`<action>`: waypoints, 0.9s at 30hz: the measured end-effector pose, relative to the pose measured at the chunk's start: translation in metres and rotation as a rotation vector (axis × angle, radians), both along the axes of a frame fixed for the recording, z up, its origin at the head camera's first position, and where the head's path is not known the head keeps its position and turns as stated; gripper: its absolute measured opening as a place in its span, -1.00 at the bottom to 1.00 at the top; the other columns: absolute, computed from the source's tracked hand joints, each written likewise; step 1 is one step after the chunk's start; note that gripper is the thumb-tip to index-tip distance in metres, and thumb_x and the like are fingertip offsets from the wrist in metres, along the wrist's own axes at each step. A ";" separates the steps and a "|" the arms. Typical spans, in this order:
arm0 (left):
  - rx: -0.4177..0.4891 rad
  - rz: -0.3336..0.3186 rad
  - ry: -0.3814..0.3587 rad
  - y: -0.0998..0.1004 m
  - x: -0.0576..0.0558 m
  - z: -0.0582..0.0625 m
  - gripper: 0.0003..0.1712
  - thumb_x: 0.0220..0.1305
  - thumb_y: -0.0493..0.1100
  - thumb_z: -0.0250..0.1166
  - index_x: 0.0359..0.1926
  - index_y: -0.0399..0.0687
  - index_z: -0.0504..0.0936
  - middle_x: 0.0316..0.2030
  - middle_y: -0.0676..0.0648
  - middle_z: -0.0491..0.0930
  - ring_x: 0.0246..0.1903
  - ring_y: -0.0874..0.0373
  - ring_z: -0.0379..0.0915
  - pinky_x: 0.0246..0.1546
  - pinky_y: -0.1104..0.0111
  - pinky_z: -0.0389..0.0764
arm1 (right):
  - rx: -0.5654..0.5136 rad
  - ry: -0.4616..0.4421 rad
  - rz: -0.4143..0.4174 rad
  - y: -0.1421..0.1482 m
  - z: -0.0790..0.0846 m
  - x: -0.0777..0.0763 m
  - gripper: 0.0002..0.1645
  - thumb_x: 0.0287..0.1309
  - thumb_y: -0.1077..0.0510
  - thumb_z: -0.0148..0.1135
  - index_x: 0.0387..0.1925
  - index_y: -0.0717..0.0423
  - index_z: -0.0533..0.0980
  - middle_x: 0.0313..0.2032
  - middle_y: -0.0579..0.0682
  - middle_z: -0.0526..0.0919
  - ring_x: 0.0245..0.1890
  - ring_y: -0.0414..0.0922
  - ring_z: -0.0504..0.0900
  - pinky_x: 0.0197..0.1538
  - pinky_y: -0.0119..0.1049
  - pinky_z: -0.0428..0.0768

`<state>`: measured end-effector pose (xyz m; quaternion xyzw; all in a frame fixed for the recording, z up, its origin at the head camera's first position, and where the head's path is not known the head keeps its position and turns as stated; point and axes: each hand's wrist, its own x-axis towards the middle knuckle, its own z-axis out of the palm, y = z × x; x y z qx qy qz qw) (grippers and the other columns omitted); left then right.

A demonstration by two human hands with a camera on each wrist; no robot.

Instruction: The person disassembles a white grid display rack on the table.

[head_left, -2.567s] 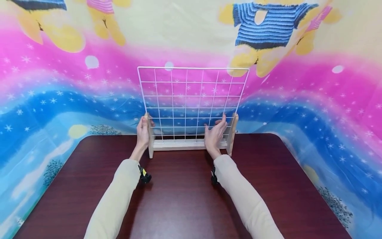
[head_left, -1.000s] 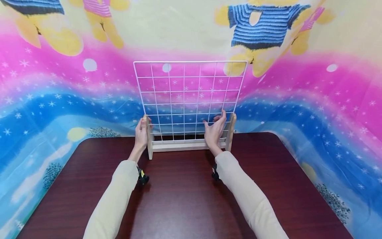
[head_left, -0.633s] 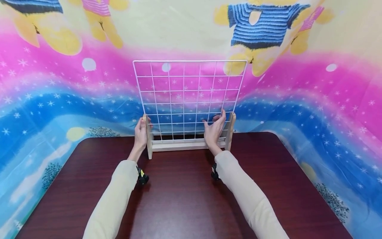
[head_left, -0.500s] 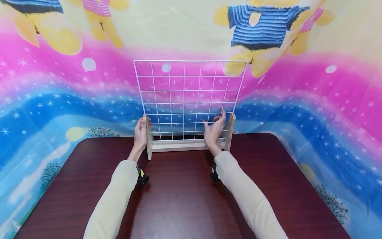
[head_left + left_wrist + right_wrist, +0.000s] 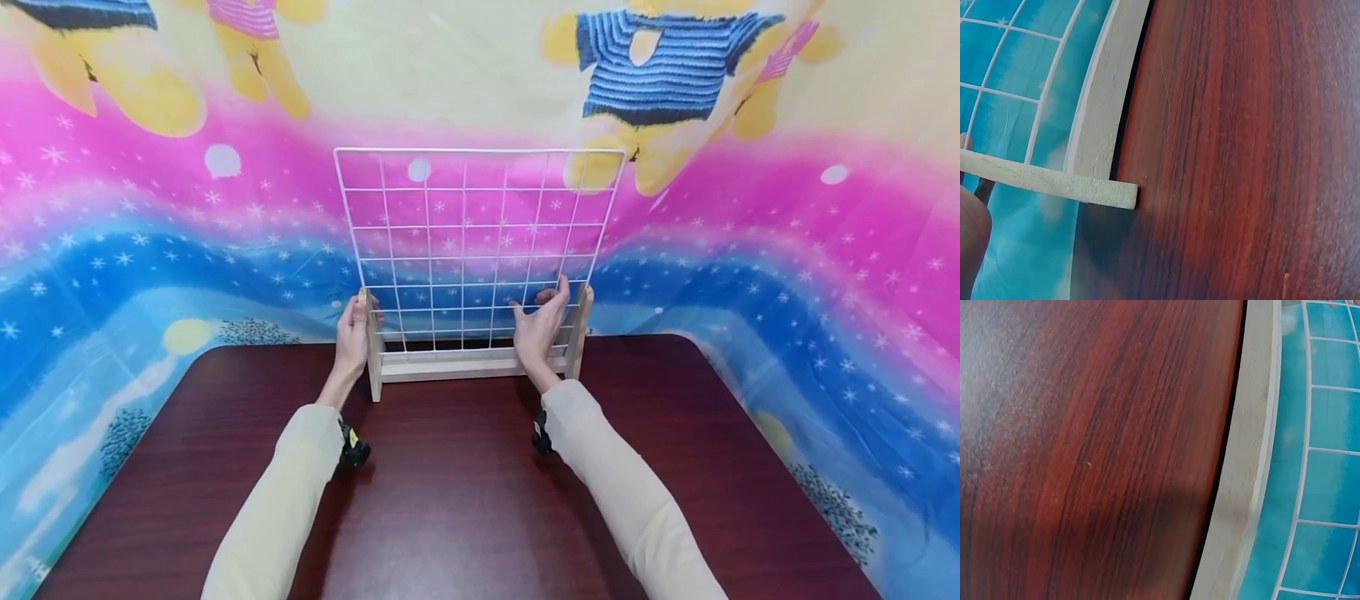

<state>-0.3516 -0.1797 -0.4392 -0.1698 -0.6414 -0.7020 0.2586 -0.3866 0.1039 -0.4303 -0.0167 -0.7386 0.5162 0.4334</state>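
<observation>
A white wire grid panel [image 5: 483,225] stands upright in a pale wooden stand at the back of the table. The stand has two side boards joined by a low crossbar [image 5: 450,367]. My left hand [image 5: 352,337] grips the left side board [image 5: 374,358], thumb on the near side and fingertips showing past its inner face. In the left wrist view that board [image 5: 1054,181] crosses before part of the hand [image 5: 971,237]. My right hand [image 5: 536,333] is at the grid's lower right, inside the right side board [image 5: 581,333], thumb and forefinger spread apart and the forefinger pointing up.
The dark red-brown table [image 5: 450,500] stretches toward me in front of the stand. A printed cloth [image 5: 750,192] with bears and snowflakes hangs close behind it and along both sides. A small black camera [image 5: 355,446] sits on the left wrist.
Over the last few seconds the wire grid's top edge has shifted up in the head view and looks slightly larger. Both hands stay at about the same places on the stand.
</observation>
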 end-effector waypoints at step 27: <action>0.036 -0.010 -0.005 0.003 0.000 0.000 -0.40 0.53 -0.02 -0.18 0.00 -0.65 0.35 -0.24 -0.71 0.36 -0.20 -0.57 0.31 -0.04 -0.18 0.42 | 0.038 0.034 -0.020 0.001 0.010 -0.002 0.08 -0.10 0.28 0.54 0.37 0.03 0.08 -0.24 0.06 0.38 -0.21 -0.05 0.41 -0.01 -0.18 0.43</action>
